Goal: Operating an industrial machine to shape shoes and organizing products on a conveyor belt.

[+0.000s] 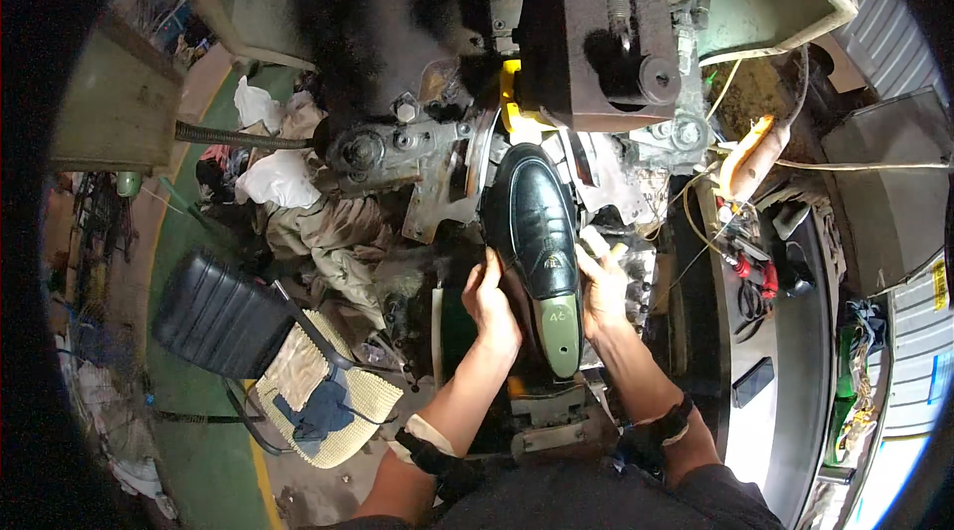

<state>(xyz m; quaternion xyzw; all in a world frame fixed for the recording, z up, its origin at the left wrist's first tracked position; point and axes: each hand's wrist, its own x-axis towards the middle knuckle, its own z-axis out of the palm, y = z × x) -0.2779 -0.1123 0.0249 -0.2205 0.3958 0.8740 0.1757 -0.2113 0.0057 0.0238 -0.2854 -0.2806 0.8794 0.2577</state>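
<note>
A black leather shoe upper (537,212), stretched over a green shoe last (559,331), lies lengthwise before me with its toe pointing away into a dark machine. At its left side my left hand (492,303) presses curled fingers along the edge. My right hand (604,290) grips the opposite side, near the heel end; pale wraps cover some of its fingertips. The undersides of upper and last are hidden. Just beyond the toe sits a yellow machine part (517,108), with metal plates (442,187) flanking the shoe.
A heavy machine head (621,43) overhangs the toe. To the left stands a black chair (224,316) with a woven seat cover, near crumpled cloth (333,242). On the right, a bench (750,431) bears a phone (752,383) and red-handled tools (755,272); a lamp-like fixture (752,157) hangs above.
</note>
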